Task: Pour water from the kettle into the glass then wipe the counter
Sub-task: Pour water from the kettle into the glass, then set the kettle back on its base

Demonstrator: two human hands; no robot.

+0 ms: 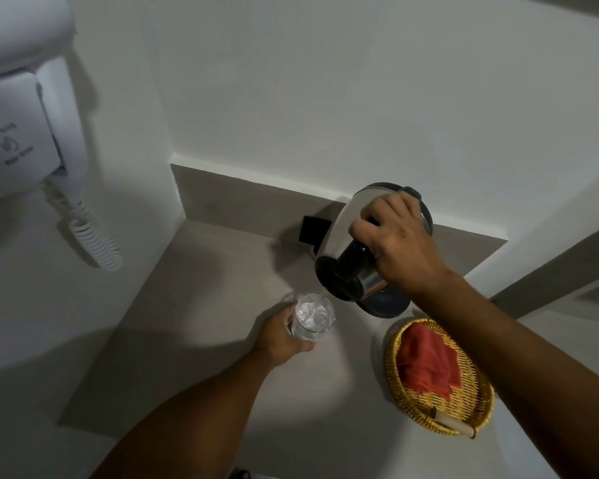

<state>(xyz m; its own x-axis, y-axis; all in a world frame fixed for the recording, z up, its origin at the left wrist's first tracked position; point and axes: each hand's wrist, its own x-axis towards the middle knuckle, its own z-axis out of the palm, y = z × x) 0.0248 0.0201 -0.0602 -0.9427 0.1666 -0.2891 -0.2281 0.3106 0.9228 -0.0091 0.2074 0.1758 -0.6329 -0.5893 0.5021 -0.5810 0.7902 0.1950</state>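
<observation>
A: Why is the kettle [357, 243] up in the air like that?

B: The right hand [396, 243] has it by the black handle, fingers wrapped tight around it, and the steel body is tipped so its dark top faces down toward seven o'clock, where the glass [313, 318] stands. That lean looks like a pour, either in progress or just finishing. I cannot make out a stream of water.

A: And the round black thing under it?

B: Probably its base [384, 304], left flat on the tabletop [201, 299], with a black plug block [312, 229] at the back wall behind it.

A: What is the left hand [281, 337] doing?

B: It is curled around the lower side of the glass from eight o'clock, fingers closed on it, likely to keep it steady. The glass sits upright on the tabletop, near the middle of the view, and its contents glitter, so it seems to hold water already. How full, I cannot tell.

A: Anything for the wiping?

B: At four o'clock from the glass there is a woven basket [478, 402] with a red cloth [426, 361] folded inside, well within reach of the right hand once the kettle goes down. My guess is that cloth serves for the tabletop.

A: And that thing at ten o'clock?

B: A wall-mounted hair dryer [18, 133] with a coiled cord, well apart from everything.
</observation>
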